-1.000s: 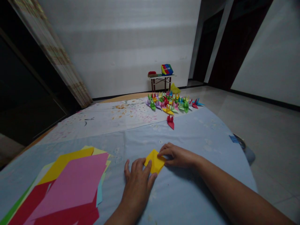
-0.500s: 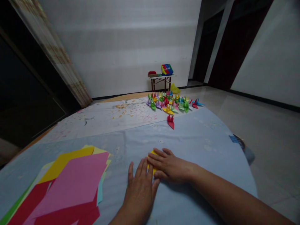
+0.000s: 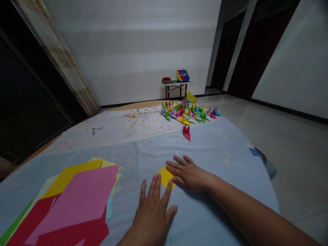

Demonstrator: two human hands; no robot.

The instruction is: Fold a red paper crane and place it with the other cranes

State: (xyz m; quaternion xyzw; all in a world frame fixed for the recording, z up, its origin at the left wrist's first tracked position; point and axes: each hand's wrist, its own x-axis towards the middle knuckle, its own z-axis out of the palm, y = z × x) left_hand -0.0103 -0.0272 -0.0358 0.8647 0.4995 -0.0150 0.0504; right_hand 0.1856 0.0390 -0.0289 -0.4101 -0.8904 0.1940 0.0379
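A small folded yellow paper (image 3: 166,175) lies flat on the blue tablecloth, its diamond shape partly covered by fingers. On its lower left edge rest the fingertips of my left hand (image 3: 153,208), which lies open with fingers spread. My right hand (image 3: 191,175) is flat and open too, its fingers over the paper's right side. Left of my hands is a loose stack of coloured paper, with a pink sheet (image 3: 84,194) on top, a yellow sheet (image 3: 69,176) behind it and red sheets (image 3: 97,232) underneath.
One red paper crane (image 3: 186,133) stands beyond my hands. Many coloured paper cranes (image 3: 181,111) crowd the table's far right part, on a white floral cloth (image 3: 115,130). Past the table, a small stand (image 3: 176,84) by the wall holds a multicoloured box (image 3: 182,76).
Both hands have drawn apart, the right one up and rightward, the left one slightly down with its thumb spread. More of the yellow paper shows between them.
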